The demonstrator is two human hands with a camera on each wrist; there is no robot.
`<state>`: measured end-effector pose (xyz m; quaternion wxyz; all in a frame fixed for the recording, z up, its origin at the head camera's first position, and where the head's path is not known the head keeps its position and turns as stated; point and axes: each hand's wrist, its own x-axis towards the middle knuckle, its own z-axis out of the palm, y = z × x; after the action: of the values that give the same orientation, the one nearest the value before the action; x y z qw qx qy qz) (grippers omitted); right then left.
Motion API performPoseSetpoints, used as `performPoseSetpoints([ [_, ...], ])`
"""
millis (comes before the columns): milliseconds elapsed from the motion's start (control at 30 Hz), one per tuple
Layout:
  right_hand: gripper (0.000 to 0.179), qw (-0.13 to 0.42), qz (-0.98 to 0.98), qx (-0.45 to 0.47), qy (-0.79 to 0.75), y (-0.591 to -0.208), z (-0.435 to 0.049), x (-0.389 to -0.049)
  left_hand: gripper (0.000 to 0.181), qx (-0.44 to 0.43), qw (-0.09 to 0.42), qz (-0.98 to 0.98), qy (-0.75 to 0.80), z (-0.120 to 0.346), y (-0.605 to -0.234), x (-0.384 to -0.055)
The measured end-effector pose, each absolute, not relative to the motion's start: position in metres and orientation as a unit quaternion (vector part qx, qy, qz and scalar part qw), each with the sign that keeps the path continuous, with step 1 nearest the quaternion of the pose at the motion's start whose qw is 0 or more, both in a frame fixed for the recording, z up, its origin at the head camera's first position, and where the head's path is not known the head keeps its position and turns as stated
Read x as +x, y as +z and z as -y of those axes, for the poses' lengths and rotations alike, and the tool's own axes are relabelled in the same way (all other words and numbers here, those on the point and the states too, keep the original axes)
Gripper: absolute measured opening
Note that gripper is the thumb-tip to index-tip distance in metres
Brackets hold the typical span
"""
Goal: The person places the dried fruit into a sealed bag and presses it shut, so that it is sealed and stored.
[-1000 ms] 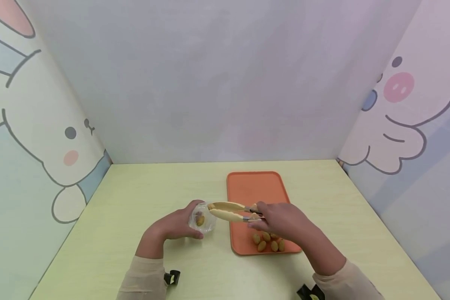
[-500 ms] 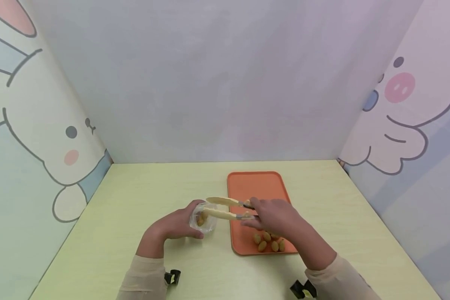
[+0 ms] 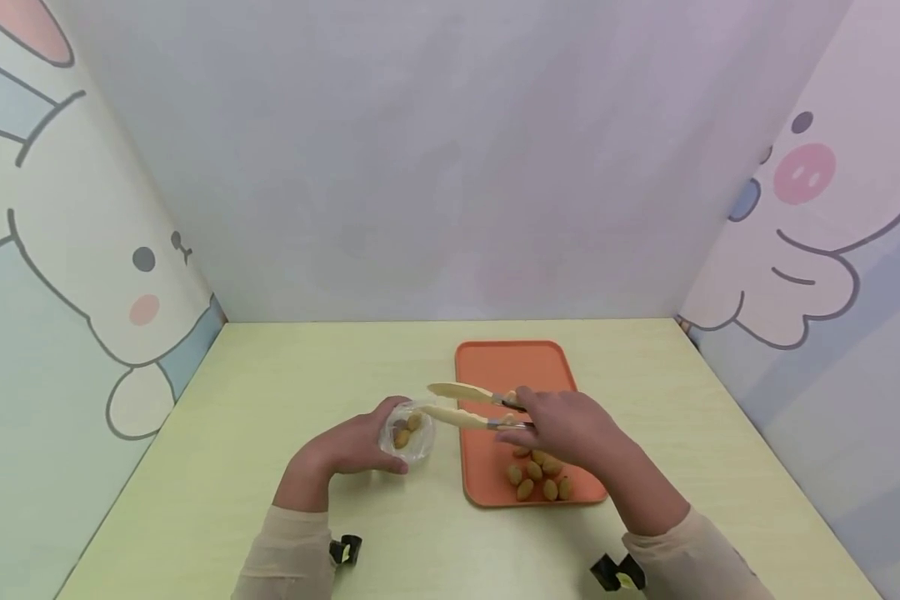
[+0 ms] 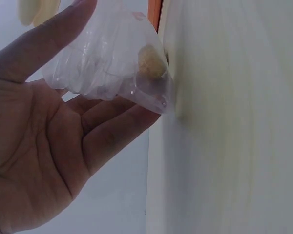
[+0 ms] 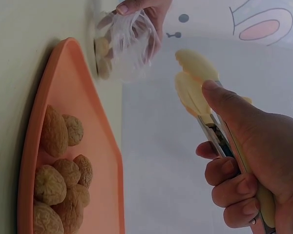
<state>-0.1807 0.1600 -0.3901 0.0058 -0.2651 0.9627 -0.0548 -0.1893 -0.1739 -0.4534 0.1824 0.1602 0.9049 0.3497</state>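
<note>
My left hand (image 3: 354,443) holds a clear plastic bag (image 3: 421,447) upright on the table, thumb and fingers curved around its sides. Two wrinkled tan, walnut-like pieces (image 3: 402,438) show through the bag's mouth. In the right wrist view, the bag (image 5: 132,48) stands just beyond the tray. My right hand (image 3: 573,427) grips a pair of tongs (image 3: 461,416) with cream-coloured tips. Those tips stand apart above the gap between bag and tray, nothing between them. Several more wrinkled pieces (image 5: 50,185) lie on the orange tray (image 3: 512,364), partly under my right hand.
The pale yellow table (image 3: 307,358) runs back to a plain grey wall (image 3: 435,167). Side walls carry a cartoon rabbit (image 3: 112,275) and a pig (image 3: 802,175). A black wrist mount (image 3: 618,572) sits at each sleeve.
The tongs held one piece over the bag, then spread, and that piece now lies in the bag. The tongs have since lifted and drawn back right. My left hand stays put.
</note>
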Motion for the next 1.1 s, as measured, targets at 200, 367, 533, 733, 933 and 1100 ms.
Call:
performPoseSetpoints([
  [200,0.056,0.005,-0.965,-0.259,-0.04,-0.392,-0.17,-0.181,0.093,0.156,0.186,-0.905,0.349,0.174,-0.453,-0.188],
  [367,0.06,0.012,-0.968,-0.249,-0.04,-0.395,-0.18,-0.179,0.095,0.157,0.184,-0.907,0.346,0.174,-0.454,-0.189],
  [533,0.066,0.017,-0.97,-0.237,-0.043,-0.396,-0.191,-0.177,0.096,0.152,0.185,-0.909,0.342,0.173,-0.453,-0.189],
  [733,0.062,0.0,-0.971,-0.235,-0.034,-0.4,-0.205,-0.171,0.097,0.159,0.186,-0.907,0.343,0.174,-0.454,-0.189],
  [933,0.063,0.005,-0.975,-0.221,-0.028,-0.403,-0.219,-0.167,0.097,0.163,0.186,-0.906,0.343,0.174,-0.454,-0.19],
  [1100,0.061,0.009,-0.977,-0.211,-0.033,-0.405,-0.231,-0.162,0.097,0.161,0.187,-0.906,0.344,0.175,-0.453,-0.19],
])
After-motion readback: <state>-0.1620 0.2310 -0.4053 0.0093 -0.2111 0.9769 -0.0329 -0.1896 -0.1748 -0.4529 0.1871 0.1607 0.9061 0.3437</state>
